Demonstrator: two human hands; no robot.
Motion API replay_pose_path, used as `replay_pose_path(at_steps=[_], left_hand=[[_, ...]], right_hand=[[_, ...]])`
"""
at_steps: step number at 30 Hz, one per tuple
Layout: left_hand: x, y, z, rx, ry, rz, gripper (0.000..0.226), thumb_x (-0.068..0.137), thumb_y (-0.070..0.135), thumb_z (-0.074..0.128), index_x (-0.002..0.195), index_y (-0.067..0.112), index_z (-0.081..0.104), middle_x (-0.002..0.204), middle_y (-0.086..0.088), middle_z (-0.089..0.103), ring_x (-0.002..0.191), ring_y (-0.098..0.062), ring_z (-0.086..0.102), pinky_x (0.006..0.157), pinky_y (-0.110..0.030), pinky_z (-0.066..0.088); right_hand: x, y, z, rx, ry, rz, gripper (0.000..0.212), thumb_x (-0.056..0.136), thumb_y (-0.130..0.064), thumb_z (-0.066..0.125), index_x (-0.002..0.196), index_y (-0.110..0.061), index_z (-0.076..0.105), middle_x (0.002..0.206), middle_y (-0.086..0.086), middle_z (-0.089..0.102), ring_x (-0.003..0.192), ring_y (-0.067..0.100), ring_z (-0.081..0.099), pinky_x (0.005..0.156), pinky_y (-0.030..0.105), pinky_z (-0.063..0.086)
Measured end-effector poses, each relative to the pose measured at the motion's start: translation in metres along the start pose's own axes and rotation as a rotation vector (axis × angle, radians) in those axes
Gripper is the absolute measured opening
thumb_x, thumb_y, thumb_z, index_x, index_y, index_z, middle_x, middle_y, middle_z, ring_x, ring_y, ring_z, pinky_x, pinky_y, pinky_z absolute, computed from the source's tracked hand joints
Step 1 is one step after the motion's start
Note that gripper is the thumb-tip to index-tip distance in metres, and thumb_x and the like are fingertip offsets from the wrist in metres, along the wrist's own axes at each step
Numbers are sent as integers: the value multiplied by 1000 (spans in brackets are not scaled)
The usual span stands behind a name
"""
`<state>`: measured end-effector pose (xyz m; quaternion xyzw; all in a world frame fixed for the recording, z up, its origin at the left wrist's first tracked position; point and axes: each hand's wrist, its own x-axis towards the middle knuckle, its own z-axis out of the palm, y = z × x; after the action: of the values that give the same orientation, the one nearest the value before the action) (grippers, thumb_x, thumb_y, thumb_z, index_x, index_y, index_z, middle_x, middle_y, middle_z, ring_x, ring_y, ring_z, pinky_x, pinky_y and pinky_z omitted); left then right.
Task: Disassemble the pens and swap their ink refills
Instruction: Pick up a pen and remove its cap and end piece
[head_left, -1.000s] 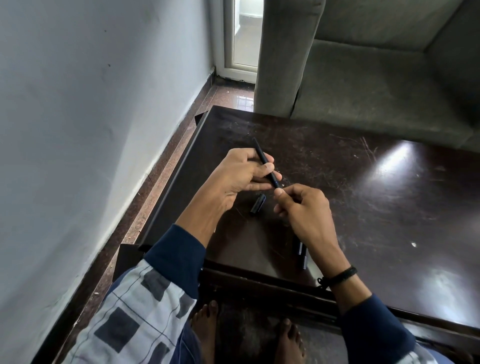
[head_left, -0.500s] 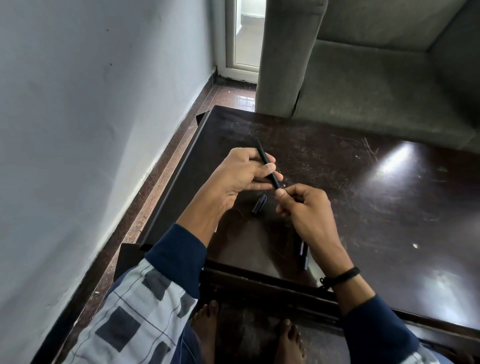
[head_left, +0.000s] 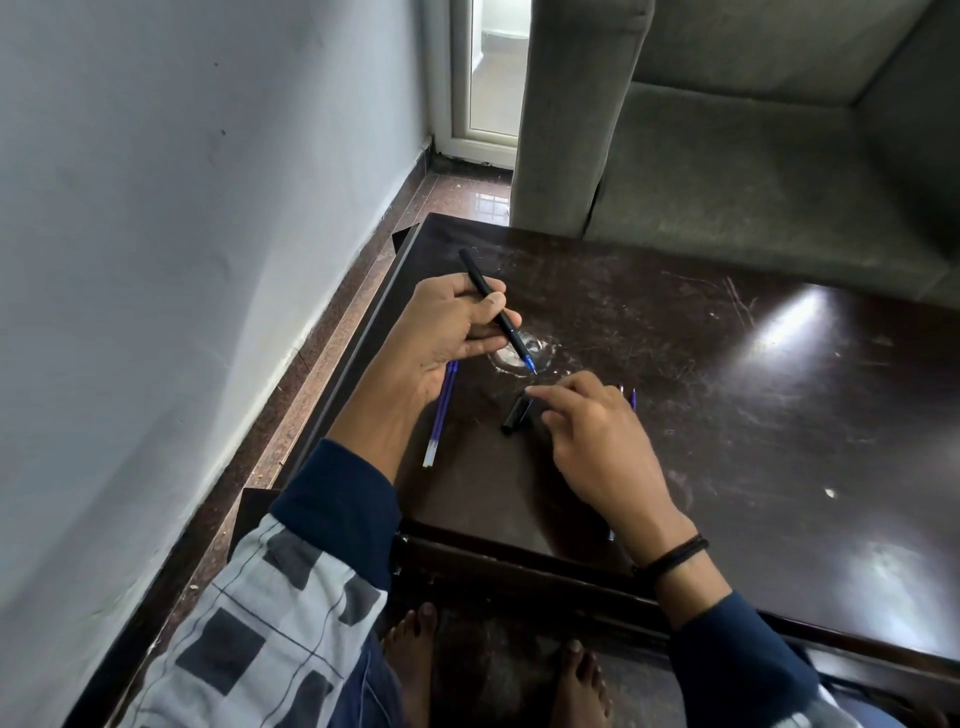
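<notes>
The black pen barrel (head_left: 491, 304) sits in the left hand (head_left: 447, 338), thumb and curled fingers wrapped round its middle. It slants from 11 o'clock down to 5 o'clock. It's slim, matte and has no cap on, with a blue refill tip (head_left: 529, 362) sticking out of the low end just above the scratched dark table (head_left: 727, 415).

At about 6 o'clock from that tip a short black cap (head_left: 517, 414) lies flat on the table. The right hand (head_left: 597, 441) is over it, fingers loose and gripping nothing. The index fingertip is right at the cap's far end (touching or just above, can't tell).

Two loose refills (head_left: 440, 415) lie side by side at 7 o'clock from the left hand. They're purple-blue with pale near ends, and the palm covers their far ends.

Two thin purple tips (head_left: 633, 397) poke out at 1 o'clock from the right hand. The rest of them is hidden behind the knuckles, so I can't say what they belong to.
</notes>
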<state>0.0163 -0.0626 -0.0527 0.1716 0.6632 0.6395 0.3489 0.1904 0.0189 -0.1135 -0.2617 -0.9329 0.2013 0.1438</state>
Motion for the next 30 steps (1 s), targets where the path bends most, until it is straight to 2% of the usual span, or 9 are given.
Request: replay_pose_path(at_steps=[3,5,9,11,14,16,18,21,30], left_hand=[[0,0,0,1,2,-3,13,103,4,57,110,9,67,86,-8,78,82,-15,78,74,-29,64],[-1,0,0,-2,2,-5,14,103,4,57,113,8,66,88,-10,78,83,-16,78,74,-29,64],[-1,0,1,-4,2,-8,15,103,4,57,114,6,66,89,-11,77,81,-17,78,72,-28,64],[-1,1,1,-8,1,-8,14,103,4,57,114,7,66,88,-11,77,81,-16,77,71,-27,64],[-1,1,0,-8,8,-7,16,103,3,56,116,5,66,90,-12,77,81,-16,77,71,-27,64],[-1,0,0,-4,12,-5,16,103,3,57,117,5,66,91,-13,77,82,-17,78,72,-28,64],[-1,0,1,3,7,-8,17,103,4,57,117,5,66,92,-13,77,82,-17,78,72,-28,64],[-1,-1,3,15,-7,-11,18,104,4,56,118,5,66,93,-13,77,81,-17,78,72,-29,64],[-3,-3,8,28,-35,-13,15,103,3,56,116,6,66,90,-11,77,75,-12,77,70,-27,64]], right_hand=[[-1,-1,7,-156,-118,-56,46,101,-12,59,143,-33,62,140,-2,53,113,30,52,93,48,51],[-2,-1,8,-199,-110,-66,45,100,-14,61,140,-34,63,143,-1,51,115,30,51,90,48,52],[-2,2,7,-238,-45,-88,21,92,-14,73,109,-25,75,125,0,59,104,27,56,77,38,45],[-2,1,4,-234,-54,-71,16,91,-15,74,104,-24,75,115,-3,61,99,25,56,77,34,41],[2,-3,-4,21,-30,95,15,93,-17,72,106,-24,73,106,-6,66,97,20,61,80,36,48],[6,-5,-13,247,-24,263,13,95,-22,71,107,-28,71,98,-14,70,91,10,64,81,32,49],[7,-5,-19,355,-13,334,11,96,-26,72,104,-33,70,91,-18,69,84,0,63,78,27,48],[6,-8,-20,382,-3,345,10,96,-27,72,103,-34,69,88,-19,68,81,-3,62,75,23,46],[6,-10,-20,390,-5,361,10,94,-29,74,100,-37,69,86,-18,69,81,-1,63,76,26,50]])
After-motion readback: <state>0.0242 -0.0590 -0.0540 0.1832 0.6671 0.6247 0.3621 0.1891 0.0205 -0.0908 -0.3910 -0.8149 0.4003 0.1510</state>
